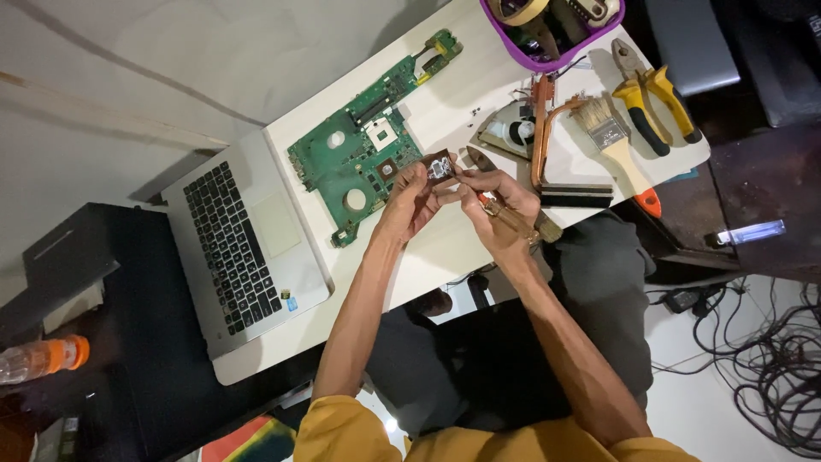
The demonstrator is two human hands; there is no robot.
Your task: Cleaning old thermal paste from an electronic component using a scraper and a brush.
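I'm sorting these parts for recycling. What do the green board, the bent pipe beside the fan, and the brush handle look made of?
The green board looks like lacquered fibreglass circuit board, matte green and studded with small parts. The bent pipe looks like copper, by its reddish-orange metallic sheen. The brush handle seems pale unpainted wood with an orange, probably plastic, tip; the band holding its bristles looks like shiny metal.

Electronics repair bench: bare motherboard point(359, 158), opened laptop point(244, 248), pliers point(650, 98), brush point(611, 141), heatsink pipe point(556, 150) on white table point(428, 248).
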